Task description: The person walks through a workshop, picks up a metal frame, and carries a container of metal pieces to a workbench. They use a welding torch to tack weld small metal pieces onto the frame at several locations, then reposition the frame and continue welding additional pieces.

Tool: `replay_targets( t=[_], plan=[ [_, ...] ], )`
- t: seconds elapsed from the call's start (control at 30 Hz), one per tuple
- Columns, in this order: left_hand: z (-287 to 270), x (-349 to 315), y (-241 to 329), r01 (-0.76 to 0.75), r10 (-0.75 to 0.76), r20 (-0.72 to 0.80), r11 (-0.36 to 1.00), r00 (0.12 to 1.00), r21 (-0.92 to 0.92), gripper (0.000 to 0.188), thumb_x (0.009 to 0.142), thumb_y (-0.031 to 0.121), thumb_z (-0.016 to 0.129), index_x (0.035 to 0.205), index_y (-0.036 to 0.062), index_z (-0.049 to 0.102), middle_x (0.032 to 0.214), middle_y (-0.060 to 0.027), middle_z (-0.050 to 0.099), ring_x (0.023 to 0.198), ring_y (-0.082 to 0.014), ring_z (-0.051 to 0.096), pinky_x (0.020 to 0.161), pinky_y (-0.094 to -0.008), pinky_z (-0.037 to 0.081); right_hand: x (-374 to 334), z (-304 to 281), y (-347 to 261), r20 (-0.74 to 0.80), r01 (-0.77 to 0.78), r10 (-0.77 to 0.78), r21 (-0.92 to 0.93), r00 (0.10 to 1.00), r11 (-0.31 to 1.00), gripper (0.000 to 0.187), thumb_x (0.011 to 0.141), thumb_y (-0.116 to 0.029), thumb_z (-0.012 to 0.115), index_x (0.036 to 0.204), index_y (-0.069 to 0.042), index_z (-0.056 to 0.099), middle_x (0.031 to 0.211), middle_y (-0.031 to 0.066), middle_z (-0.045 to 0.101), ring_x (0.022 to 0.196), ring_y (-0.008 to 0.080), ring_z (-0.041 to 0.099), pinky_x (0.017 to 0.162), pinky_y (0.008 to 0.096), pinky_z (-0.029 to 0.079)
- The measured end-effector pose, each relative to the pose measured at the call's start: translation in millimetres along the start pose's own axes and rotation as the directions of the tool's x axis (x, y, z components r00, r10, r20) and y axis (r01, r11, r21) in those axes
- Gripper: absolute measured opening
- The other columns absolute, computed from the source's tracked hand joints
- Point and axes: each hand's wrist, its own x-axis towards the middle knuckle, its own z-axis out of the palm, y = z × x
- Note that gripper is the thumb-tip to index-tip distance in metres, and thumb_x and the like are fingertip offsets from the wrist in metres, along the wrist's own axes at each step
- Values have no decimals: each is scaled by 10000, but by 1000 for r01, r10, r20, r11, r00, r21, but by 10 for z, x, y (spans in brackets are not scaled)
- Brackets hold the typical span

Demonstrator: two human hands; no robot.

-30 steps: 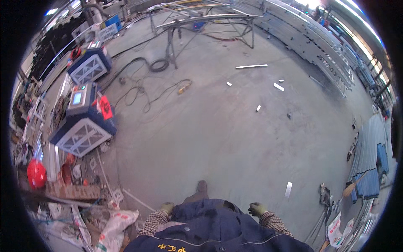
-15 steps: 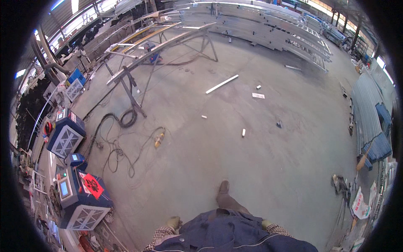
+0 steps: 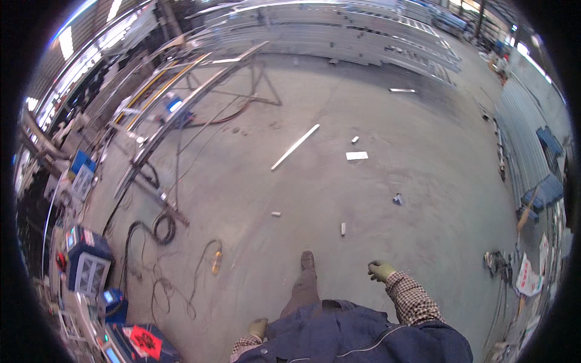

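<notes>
Lower right of centre, the gloved right hand (image 3: 380, 271) hangs half-open, apparently empty; the left hand (image 3: 258, 328), lower edge, has an indeterminable grip. A short pale offcut (image 3: 343, 229), below centre, could slide if the boot (image 3: 308, 260) treads on it.

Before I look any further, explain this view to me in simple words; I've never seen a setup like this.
There is no robot here: a person is working with their own hands. The view comes from a wide fisheye camera worn on the head, looking down, so straight edges bend near the rim. At the bottom are the person's dark blue jacket and one shoe. The right hand is out over the floor, with nothing visible in it. The left hand is near the jacket; whether it holds anything I cannot tell. Ahead lie a long pale strip, a flat white piece and a few smaller pieces.
</notes>
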Motion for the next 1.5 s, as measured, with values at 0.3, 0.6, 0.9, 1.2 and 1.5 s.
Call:
replay_targets(
  t=[0.3,0.6,0.9,1.2,1.5],
  plan=[
    [-901,2139,1925,-168,114,178,931,977,324,396,1021,321,627,1313,73,725,1117,-148,779,903,-263,769,742,-377,569,492,-465,-410,-4,-323,334,241,943,915,485,1040,-343,625,1432,-59,596,1165,131,764,916,242,752,727,392,599],
    [-1373,3426,5364,-113,143,124,967,982,-227,368,1039,288,637,1308,45,704,1020,-121,789,798,-203,755,619,-317,544,1318,-930,-215,-3,-84,89,-386,996,919,414,945,-322,697,1195,5,737,1200,196,769,1063,336,752,916,453,601],
    [-636,3920,7181,-198,127,338,963,933,185,429,1004,360,696,1292,46,740,1148,-119,793,947,-200,740,777,-351,572,2945,-3111,-1538,-52,-294,378,533,925,793,395,1028,-308,613,1333,-61,663,1101,154,767,857,291,745,752,438,593],
    [538,4638,9645,-237,125,335,918,934,317,501,945,464,735,1218,46,779,1058,-130,794,930,-216,724,814,-358,581,3964,-6016,-3272,-398,117,96,478,912,871,360,1055,-266,600,1352,-64,632,1009,104,739,764,189,697,619,313,536],
    [1961,5586,12701,-353,92,512,825,854,441,325,913,284,712,1128,45,762,959,-94,763,784,-206,709,673,-390,561,4700,-7300,-1769,-256,61,-217,-504,942,862,311,1029,-366,653,1127,-77,712,912,107,746,749,244,704,659,426,570]
  ],
)
